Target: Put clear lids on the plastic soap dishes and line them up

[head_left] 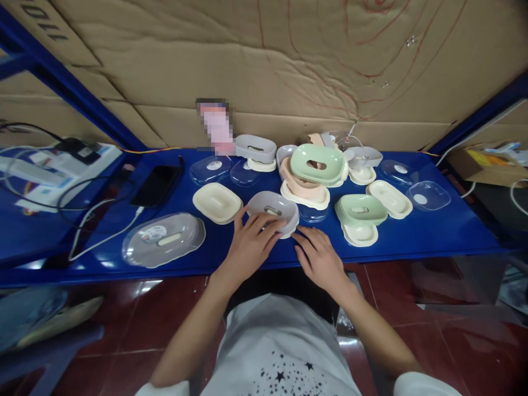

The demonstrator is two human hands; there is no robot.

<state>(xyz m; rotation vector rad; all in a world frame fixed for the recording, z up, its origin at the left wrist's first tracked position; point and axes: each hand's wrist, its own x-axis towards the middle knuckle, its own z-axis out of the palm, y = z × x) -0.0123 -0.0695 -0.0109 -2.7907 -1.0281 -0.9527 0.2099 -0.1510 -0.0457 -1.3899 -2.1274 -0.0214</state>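
My left hand lies on top of a grey oval soap dish near the front of the blue shelf, with its fingers spread over the slotted lid. My right hand rests flat on the shelf just right of that dish, its fingertips close to the rim, and it holds nothing. A cream oval tray sits to the left of the dish.
More soap dishes lie behind: a green one on a pink-and-cream stack, a green-and-cream one, a cream tray, clear lids. A boxed grey dish under a clear cover is at front left. A black phone and cables are left.
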